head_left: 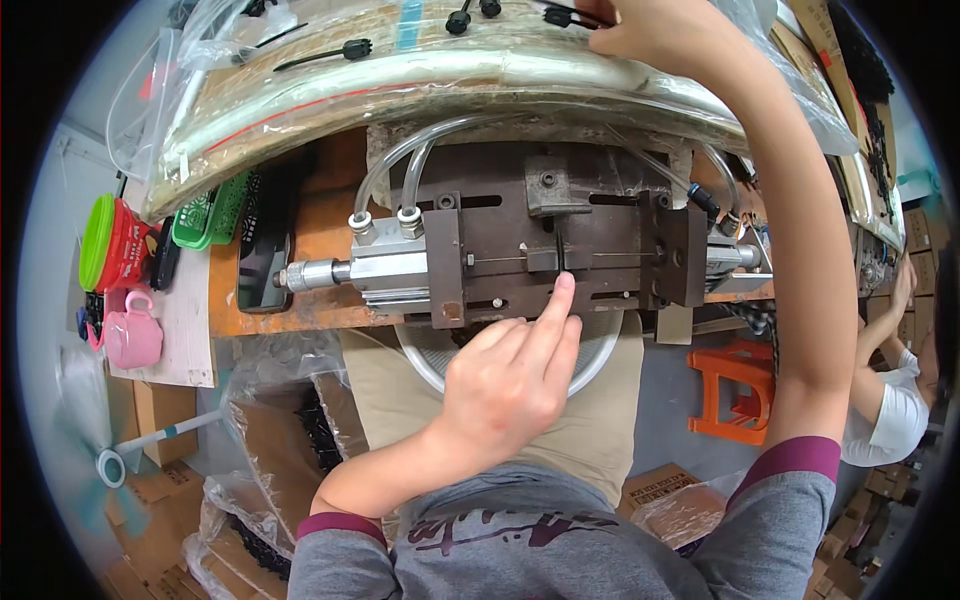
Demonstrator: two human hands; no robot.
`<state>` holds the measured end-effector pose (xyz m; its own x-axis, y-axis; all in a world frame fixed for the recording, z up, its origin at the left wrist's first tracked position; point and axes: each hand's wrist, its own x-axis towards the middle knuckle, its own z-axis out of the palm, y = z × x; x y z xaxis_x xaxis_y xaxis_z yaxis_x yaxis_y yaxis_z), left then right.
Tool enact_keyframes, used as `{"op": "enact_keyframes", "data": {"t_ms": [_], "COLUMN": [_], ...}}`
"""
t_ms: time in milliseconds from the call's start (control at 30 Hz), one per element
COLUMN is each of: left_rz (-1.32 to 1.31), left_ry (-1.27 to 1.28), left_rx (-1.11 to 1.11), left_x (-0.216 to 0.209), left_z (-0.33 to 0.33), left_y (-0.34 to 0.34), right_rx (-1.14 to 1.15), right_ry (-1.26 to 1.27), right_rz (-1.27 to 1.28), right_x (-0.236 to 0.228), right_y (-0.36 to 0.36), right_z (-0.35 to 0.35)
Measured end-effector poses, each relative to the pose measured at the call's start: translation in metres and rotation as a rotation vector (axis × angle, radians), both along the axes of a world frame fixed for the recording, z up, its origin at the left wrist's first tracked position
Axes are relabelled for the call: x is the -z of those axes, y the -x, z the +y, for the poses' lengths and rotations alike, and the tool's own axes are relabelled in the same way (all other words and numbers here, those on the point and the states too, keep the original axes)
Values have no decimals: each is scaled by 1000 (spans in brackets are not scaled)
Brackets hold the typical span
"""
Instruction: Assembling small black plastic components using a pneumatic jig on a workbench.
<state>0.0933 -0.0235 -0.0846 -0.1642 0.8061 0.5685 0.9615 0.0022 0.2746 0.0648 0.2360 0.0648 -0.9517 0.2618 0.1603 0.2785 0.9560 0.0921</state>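
My left hand [505,385] is in front of a dark metal clamping fixture [500,225]. Its index finger stretches up to a small upright black piece [561,248] at the fixture's middle, and the other fingers are bent. Thin metal rods point toward that piece from both sides. At the top edge, my right hand [655,35] reaches over the plastic-covered ledge, its fingers closed around the stem of a black knob-headed plastic part [562,16]. The picture's edge cuts off some of those fingers. Similar black parts [352,49] lie on the ledge to its left.
Air cylinders [390,262] with clear hoses [375,170] flank the fixture. A phone [265,240], a green basket [212,212] and a pink cup [133,332] are at left. An orange stool [735,390] stands at right, near another person [890,410]. Open cartons [285,430] sit lower left.
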Motion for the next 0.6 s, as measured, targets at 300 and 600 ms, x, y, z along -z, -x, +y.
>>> {"op": "enact_keyframes", "data": {"t_ms": [300, 600], "left_rz": [-33, -901], "left_ry": [60, -145], "left_rx": [-20, 189], "left_x": [-5, -31], "left_z": [6, -10], "left_y": [3, 7], "right_rx": [-497, -523], "right_ry": [-145, -156], "right_rz": [592, 584], "right_x": [55, 102], "right_y": [-90, -148], "right_z": [-33, -105]}}
